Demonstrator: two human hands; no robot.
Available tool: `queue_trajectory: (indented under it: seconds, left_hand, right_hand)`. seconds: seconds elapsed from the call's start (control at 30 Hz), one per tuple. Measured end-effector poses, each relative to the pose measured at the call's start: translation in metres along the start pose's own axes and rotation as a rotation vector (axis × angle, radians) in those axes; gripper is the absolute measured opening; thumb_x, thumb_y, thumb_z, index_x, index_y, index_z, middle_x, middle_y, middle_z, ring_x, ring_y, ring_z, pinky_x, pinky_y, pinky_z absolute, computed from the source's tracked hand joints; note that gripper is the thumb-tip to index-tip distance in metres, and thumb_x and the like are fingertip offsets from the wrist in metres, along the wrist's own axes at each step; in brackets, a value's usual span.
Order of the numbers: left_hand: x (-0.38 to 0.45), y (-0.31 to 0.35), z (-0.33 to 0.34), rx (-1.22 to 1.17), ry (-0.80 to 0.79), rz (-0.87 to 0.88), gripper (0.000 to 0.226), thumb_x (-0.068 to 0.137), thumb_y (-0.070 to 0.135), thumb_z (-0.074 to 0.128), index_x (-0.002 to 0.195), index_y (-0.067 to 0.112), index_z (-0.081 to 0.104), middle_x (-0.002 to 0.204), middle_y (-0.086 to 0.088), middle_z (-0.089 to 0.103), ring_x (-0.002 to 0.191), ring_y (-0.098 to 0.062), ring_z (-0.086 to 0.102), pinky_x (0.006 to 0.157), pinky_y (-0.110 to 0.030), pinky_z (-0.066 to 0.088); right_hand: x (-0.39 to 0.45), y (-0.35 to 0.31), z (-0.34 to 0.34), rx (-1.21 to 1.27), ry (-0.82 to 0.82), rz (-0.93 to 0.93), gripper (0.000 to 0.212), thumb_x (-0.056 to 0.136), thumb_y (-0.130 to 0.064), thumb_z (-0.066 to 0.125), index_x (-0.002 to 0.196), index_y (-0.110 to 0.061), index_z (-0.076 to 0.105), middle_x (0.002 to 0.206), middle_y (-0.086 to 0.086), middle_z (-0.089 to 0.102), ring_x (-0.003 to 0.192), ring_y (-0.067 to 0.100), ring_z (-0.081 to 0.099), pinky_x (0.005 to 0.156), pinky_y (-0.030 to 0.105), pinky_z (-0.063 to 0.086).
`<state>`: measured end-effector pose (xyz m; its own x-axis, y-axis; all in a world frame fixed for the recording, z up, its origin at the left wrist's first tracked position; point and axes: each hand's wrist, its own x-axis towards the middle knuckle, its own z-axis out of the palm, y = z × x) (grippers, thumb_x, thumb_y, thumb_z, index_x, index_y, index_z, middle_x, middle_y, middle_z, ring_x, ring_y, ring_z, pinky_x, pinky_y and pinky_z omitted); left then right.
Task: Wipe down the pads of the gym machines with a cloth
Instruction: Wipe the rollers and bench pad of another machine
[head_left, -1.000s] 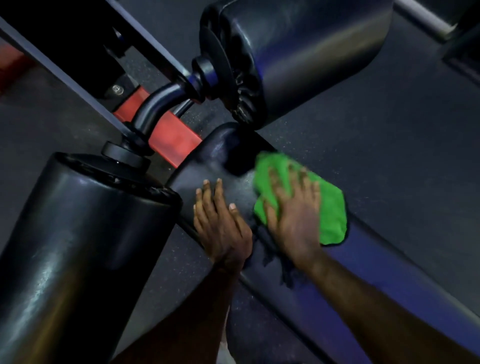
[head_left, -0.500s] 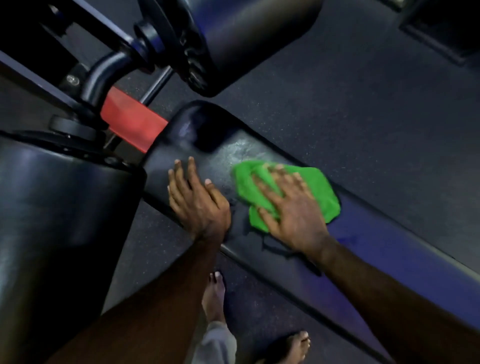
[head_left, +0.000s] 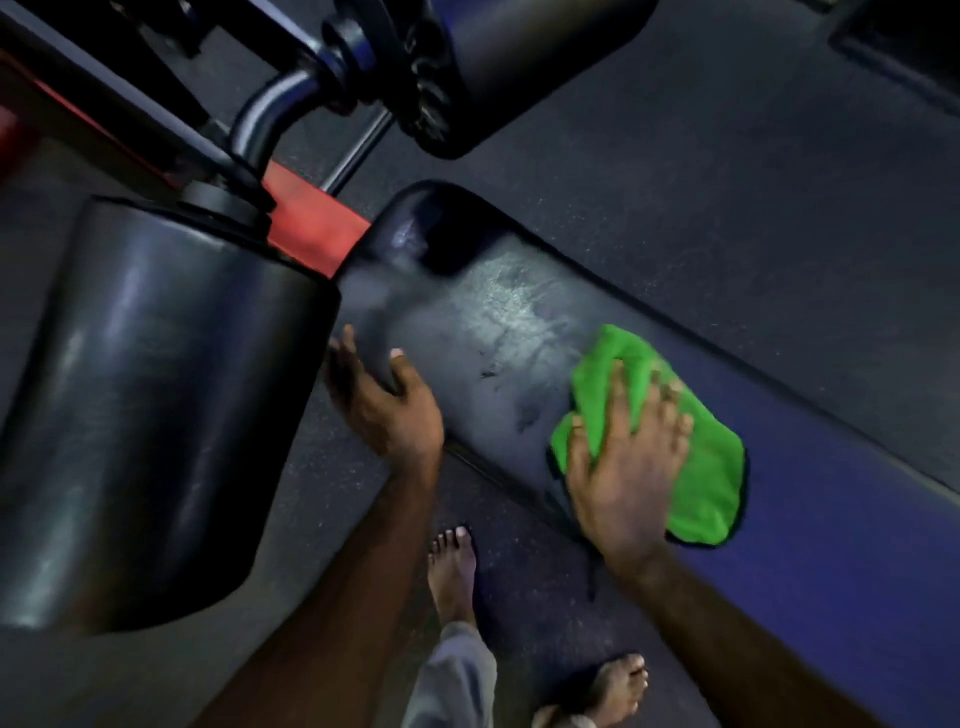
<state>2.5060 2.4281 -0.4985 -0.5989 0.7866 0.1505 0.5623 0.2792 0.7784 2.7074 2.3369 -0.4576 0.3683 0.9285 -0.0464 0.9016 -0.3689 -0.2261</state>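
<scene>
The right hand (head_left: 626, 467) lies flat with fingers straight and spread, pressing a crumpled bright green microfibre cloth (head_left: 696, 467) with a dark edge down onto the long black vinyl bench pad (head_left: 493, 322). The cloth sits about midway along the visible pad, nearer its close edge, partly bunched under the palm and spilling out to the right. The left hand (head_left: 387, 400) rests at the pad's near edge toward its rounded end, thumb up on the top surface; its other fingers are blurred and partly hidden by the roller beside them, so I cannot tell how they lie.

The pad's surface is matte and scuffed, with a pale worn patch and a few dark smears between the two hands; farther right it takes on a bluish sheen.

One cloth, one flat pad, two hands. Two black cylindrical roller pads: a large one (head_left: 156, 405) at the left and a second (head_left: 493, 62) at the top, joined by a curved black metal arm (head_left: 275, 114). A red frame section (head_left: 311, 228) shows between them. Two bare feet (head_left: 454, 577) stand on the dark speckled rubber floor (head_left: 727, 182).
</scene>
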Motion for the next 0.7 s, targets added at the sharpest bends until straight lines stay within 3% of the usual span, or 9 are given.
queue_trajectory:
  seconds: [0.13,0.2,0.27,0.3,0.43,0.47,0.57,0.6,0.7]
  left_hand:
    - [0.003,-0.004,-0.009,-0.235,0.123,-0.644,0.06,0.098,0.033,0.066,0.142,-0.003,0.051,0.136,-0.027,0.058,0.123,-0.04,0.058,0.099,-0.032,0.041]
    - [0.003,-0.002,-0.006,-0.333,0.049,-0.845,0.056,0.102,0.044,0.057,0.144,0.008,0.049,0.136,-0.017,0.062,0.118,-0.031,0.062,0.095,-0.029,0.047]
    - [0.001,0.0,-0.002,-0.395,-0.009,-0.844,0.053,0.106,0.048,0.046,0.141,0.01,0.051,0.135,-0.013,0.063,0.116,-0.029,0.062,0.099,-0.032,0.049]
    - [0.001,0.005,-0.002,-0.403,-0.018,-0.838,0.052,0.107,0.047,0.041,0.141,0.008,0.051,0.134,-0.011,0.063,0.116,-0.028,0.062,0.097,-0.031,0.049]
    - [0.001,0.005,0.0,-0.396,-0.033,-0.787,0.052,0.111,0.04,0.033,0.141,0.002,0.052,0.14,-0.018,0.06,0.122,-0.032,0.061,0.087,-0.02,0.044]
    - [0.0,0.002,-0.002,-0.408,-0.049,-0.785,0.053,0.11,0.041,0.034,0.14,0.002,0.051,0.14,-0.019,0.059,0.122,-0.032,0.06,0.093,-0.024,0.047]
    - [-0.002,-0.01,-0.006,-0.418,-0.112,-0.782,0.054,0.109,0.047,0.035,0.14,0.005,0.051,0.14,-0.018,0.059,0.123,-0.032,0.06,0.104,-0.042,0.049]
    - [-0.003,-0.009,-0.008,-0.435,-0.136,-0.786,0.055,0.108,0.047,0.036,0.141,0.005,0.05,0.14,-0.017,0.059,0.124,-0.032,0.059,0.105,-0.043,0.048]
    - [-0.001,-0.02,-0.008,-0.672,-0.217,-0.882,0.064,0.099,0.061,0.048,0.141,0.014,0.054,0.139,-0.011,0.063,0.126,-0.029,0.062,0.108,-0.048,0.049]
  right_hand:
    - [0.004,-0.027,0.008,-0.088,-0.222,-0.807,0.072,0.1,-0.056,0.047,0.164,-0.031,0.025,0.173,0.009,0.014,0.159,0.033,0.014,0.125,0.056,0.019]
    - [0.028,-0.042,0.014,-0.024,-0.158,-0.663,0.071,0.099,-0.058,0.049,0.163,-0.032,0.028,0.171,0.009,0.02,0.158,0.03,0.02,0.125,0.054,0.02]
    - [0.037,-0.071,0.021,0.092,-0.079,-0.262,0.07,0.099,-0.055,0.051,0.162,-0.031,0.032,0.17,0.01,0.025,0.157,0.031,0.022,0.127,0.053,0.016]
    - [0.034,-0.089,0.025,0.089,-0.061,-0.196,0.069,0.099,-0.054,0.05,0.161,-0.031,0.033,0.17,0.01,0.024,0.157,0.033,0.021,0.127,0.054,0.013]
    - [0.05,-0.098,0.029,-0.016,-0.144,-0.775,0.07,0.095,-0.051,0.055,0.16,-0.033,0.036,0.17,0.006,0.026,0.156,0.033,0.023,0.126,0.055,0.019]
    - [0.064,-0.092,0.027,-0.012,-0.133,-0.788,0.07,0.095,-0.051,0.056,0.16,-0.033,0.035,0.169,0.007,0.028,0.156,0.03,0.026,0.125,0.054,0.021]
    - [0.068,-0.098,0.03,0.045,-0.043,-0.366,0.069,0.098,-0.05,0.053,0.161,-0.03,0.035,0.167,0.011,0.032,0.154,0.031,0.028,0.126,0.052,0.02]
    - [0.058,-0.108,0.031,0.028,-0.039,-0.34,0.068,0.098,-0.049,0.051,0.161,-0.03,0.035,0.168,0.011,0.029,0.155,0.033,0.025,0.126,0.054,0.018]
    - [0.056,-0.116,0.034,-0.045,-0.189,-0.88,0.068,0.095,-0.05,0.047,0.159,-0.031,0.037,0.171,0.007,0.024,0.157,0.034,0.021,0.126,0.056,0.017]
